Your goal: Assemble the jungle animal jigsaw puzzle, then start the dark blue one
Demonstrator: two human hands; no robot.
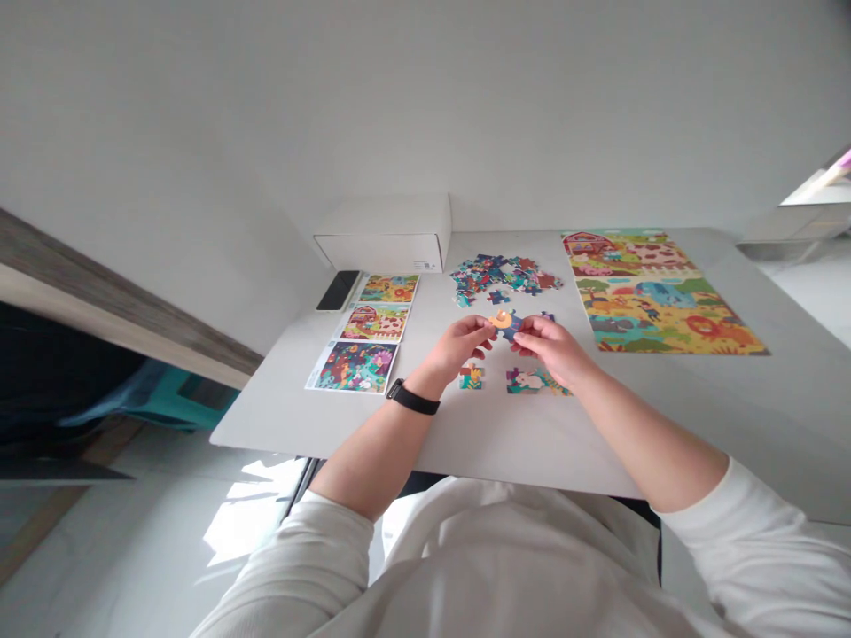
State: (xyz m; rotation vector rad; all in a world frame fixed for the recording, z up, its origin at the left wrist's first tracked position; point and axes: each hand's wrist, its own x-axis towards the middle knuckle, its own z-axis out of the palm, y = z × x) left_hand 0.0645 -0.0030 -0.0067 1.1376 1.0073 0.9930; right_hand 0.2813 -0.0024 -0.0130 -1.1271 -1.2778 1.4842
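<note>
My left hand (458, 346) pinches an orange puzzle piece (500, 319) just above the white table (532, 434). My right hand (551, 347) pinches a dark blue puzzle piece (513, 326) that touches the orange one. A black band is on my left wrist. Below my hands lie a single small piece (471, 377) and a short joined strip of pieces (532, 382). A heap of loose pieces (502, 275) lies just beyond my hands.
Two finished puzzles (655, 292) lie at the right of the table. Three picture cards (372, 332) lie in a column at the left, with a black phone (339, 290) and a white box (386, 235) behind them. The wall runs along the table's far edge.
</note>
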